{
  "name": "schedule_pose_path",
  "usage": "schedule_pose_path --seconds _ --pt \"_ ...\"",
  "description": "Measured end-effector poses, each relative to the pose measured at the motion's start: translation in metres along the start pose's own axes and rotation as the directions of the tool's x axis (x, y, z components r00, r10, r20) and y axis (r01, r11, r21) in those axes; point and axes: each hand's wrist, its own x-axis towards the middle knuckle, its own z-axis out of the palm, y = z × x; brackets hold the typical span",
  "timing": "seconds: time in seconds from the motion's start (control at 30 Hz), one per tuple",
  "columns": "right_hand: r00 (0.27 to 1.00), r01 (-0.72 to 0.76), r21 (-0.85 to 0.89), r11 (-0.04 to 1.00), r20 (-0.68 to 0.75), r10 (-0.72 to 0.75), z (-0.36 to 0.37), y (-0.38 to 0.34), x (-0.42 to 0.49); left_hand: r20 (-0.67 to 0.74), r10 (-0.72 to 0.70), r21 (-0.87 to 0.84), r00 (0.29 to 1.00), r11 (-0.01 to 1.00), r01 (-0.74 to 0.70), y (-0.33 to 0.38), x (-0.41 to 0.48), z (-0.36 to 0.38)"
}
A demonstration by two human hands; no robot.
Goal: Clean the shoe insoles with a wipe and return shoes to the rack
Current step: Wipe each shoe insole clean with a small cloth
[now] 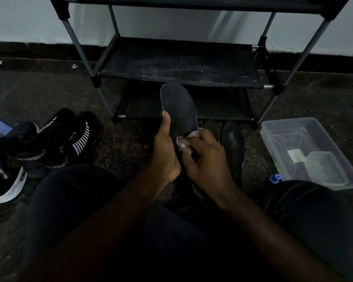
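A person seated on a dark floor reaches both forearms forward from the bottom of the frame, and the hands meet at centre. The left hand (165, 151) stands upright, palm turned inward, gripping a dark insole (179, 106) by its lower left edge; the thumb (166, 121) lies straight up along that edge, and the other fingers are hidden behind the insole. The insole rises almost vertically, its rounded toe end pointing at the upper centre of the frame.

The right hand (206, 157) comes in from the lower right, knuckles up, its fingers (194, 139) curled around a crumpled white wipe (182, 142). The wipe presses against the lower part of the insole's face, just beside the left palm.

Behind the hands stands a black shoe rack (179, 64) with grey posts, its dusty shelves filling the upper centre. A second dark insole (232, 145) lies on the floor just right of the hands. Black sport shoes (55, 143) with white stripes cluster at left of the frame, near a white-soled shoe (4, 186). A clear plastic container (306, 127) sits at right, with a small blue cap (275, 178) by its near corner.
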Motion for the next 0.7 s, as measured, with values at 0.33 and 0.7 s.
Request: schedule_pose_path --seconds 0.33,0.7 --pt "0.997 -0.022 -0.089 0.996 -0.075 0.016 -0.009 0.029 0.020 0.056 0.000 -0.060 0.998 0.998 0.004 -0.003 0.003 0.003" --pt "0.991 -0.045 0.004 0.999 -0.126 0.045 -0.011 0.027 0.019 0.019 -0.027 -0.040 0.999 0.999 0.028 -0.005 0.003 0.003"
